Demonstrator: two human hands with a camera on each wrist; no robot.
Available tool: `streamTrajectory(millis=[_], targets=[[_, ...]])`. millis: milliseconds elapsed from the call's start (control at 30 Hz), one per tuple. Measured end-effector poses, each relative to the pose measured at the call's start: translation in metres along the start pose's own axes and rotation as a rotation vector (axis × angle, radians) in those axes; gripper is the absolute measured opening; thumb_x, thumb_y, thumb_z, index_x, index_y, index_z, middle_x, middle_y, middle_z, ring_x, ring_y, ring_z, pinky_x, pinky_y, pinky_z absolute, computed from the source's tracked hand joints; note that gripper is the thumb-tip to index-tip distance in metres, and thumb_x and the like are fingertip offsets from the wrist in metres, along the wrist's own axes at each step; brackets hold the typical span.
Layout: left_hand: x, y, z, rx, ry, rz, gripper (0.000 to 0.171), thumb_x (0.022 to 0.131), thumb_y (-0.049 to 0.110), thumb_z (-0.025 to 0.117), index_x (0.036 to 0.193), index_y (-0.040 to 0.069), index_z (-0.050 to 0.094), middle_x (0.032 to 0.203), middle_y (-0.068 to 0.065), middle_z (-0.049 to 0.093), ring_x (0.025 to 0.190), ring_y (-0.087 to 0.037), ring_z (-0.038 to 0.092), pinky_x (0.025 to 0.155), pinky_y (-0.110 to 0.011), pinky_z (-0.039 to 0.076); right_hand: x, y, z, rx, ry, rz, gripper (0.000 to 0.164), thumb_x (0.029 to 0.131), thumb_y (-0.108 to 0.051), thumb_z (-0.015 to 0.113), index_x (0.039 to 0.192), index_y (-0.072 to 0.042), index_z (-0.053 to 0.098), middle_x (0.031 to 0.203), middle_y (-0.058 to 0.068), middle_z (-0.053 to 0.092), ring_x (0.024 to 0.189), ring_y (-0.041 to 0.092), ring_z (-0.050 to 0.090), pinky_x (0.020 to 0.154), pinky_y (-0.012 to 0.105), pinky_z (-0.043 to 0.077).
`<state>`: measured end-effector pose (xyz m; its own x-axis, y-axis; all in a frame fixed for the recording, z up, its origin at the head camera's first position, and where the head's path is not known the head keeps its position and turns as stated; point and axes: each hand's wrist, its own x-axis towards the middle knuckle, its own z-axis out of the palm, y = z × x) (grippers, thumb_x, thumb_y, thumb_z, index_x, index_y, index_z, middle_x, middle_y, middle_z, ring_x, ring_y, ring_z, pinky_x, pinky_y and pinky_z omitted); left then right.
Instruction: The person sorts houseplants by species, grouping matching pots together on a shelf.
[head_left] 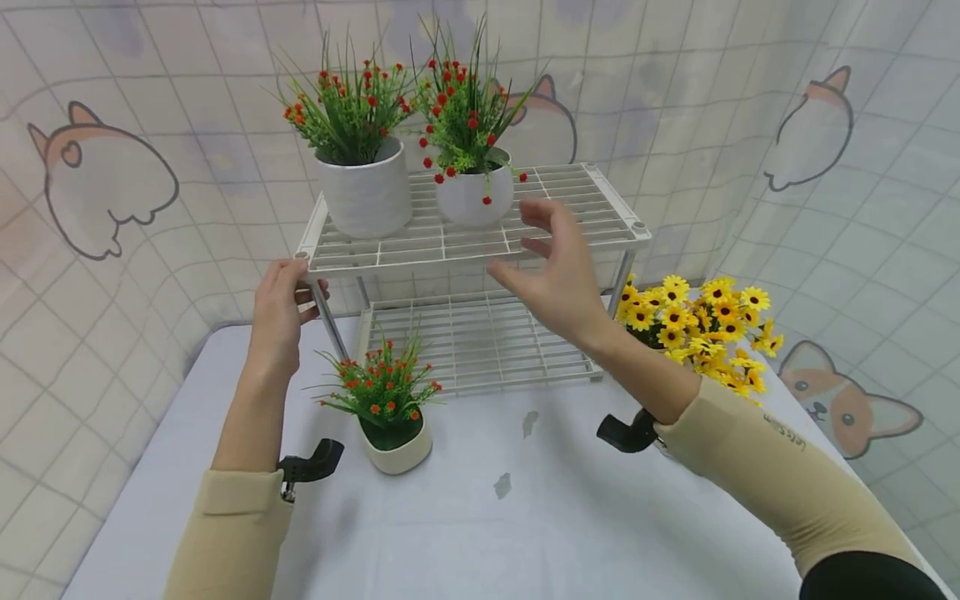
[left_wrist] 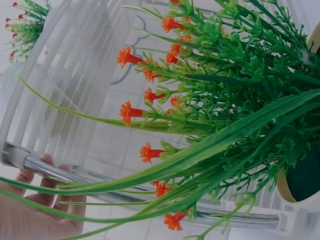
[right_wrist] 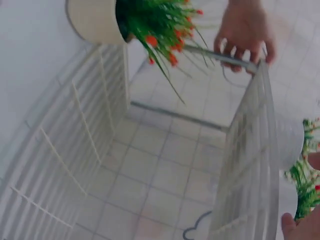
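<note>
A white two-tier wire shelf rack (head_left: 420, 265) with metal posts stands against the back of the table. At its upper front left corner my left hand (head_left: 277, 312) holds on, fingers curled by the post (left_wrist: 120, 186). On the top tier are two white pots of red-flowered greenery, a wider left pot (head_left: 366, 198) and a rounder right pot (head_left: 477, 198). My right hand (head_left: 558, 279) hovers just right of the rounder pot, thumb and fingers spread in a curve around air. A cream pot (head_left: 405, 454) with orange-red flowers sits in front of the lower tier.
Yellow artificial flowers (head_left: 712, 321) stand right of the rack, partly behind my right forearm. A white cloth covers the table (head_left: 465, 542), with two small grey patches on it. A tile-patterned curtain (head_left: 247, 192) with cartoon dogs hangs behind.
</note>
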<state>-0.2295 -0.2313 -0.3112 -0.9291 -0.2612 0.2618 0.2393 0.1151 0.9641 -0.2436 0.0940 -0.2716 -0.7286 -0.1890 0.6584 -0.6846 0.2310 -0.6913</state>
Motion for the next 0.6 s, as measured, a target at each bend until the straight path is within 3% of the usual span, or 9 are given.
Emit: streamTrajectory(millis=[100, 200, 400, 600], targets=[[0.0, 0.0, 0.0, -0.015, 0.004, -0.001, 0.024, 0.109, 0.037, 0.043, 0.108, 0.017, 0.055, 0.103, -0.006, 0.057, 0.097, -0.018, 0.057, 0.085, -0.036, 0.045, -0.024, 0.003, 0.007, 0.017, 0.003, -0.085, 0.06, 0.083, 0.005, 0.081, 0.134, 0.008, 0.048, 0.133, 0.018, 0.052, 0.126, 0.025, 0.051, 0.102, 0.041, 0.049], [0.001, -0.001, 0.0, -0.003, 0.002, 0.0, 0.024, 0.109, 0.037, 0.043, 0.108, 0.016, 0.055, 0.105, -0.006, 0.056, 0.098, -0.018, 0.057, 0.086, -0.037, 0.045, -0.051, 0.01, 0.017, 0.051, -0.035, -0.076, 0.056, 0.083, 0.006, 0.08, 0.13, 0.007, 0.05, 0.129, 0.017, 0.055, 0.122, 0.027, 0.054, 0.099, 0.04, 0.051], [0.001, -0.001, 0.0, -0.019, 0.011, -0.013, 0.023, 0.109, 0.037, 0.043, 0.107, 0.017, 0.055, 0.102, -0.005, 0.057, 0.096, -0.017, 0.057, 0.085, -0.036, 0.045, -0.104, 0.033, 0.04, 0.087, -0.158, 0.104, 0.044, 0.089, 0.005, 0.073, 0.128, 0.003, 0.053, 0.125, 0.014, 0.058, 0.118, 0.032, 0.056, 0.093, 0.041, 0.053], [0.0, 0.0, 0.001, -0.023, 0.014, -0.006, 0.022, 0.108, 0.036, 0.043, 0.107, 0.017, 0.056, 0.103, -0.005, 0.057, 0.097, -0.017, 0.057, 0.084, -0.035, 0.046, -0.148, 0.048, 0.067, 0.127, -0.239, 0.369, 0.044, 0.09, 0.0, 0.072, 0.13, 0.001, 0.052, 0.126, 0.012, 0.057, 0.119, 0.03, 0.055, 0.093, 0.044, 0.052]])
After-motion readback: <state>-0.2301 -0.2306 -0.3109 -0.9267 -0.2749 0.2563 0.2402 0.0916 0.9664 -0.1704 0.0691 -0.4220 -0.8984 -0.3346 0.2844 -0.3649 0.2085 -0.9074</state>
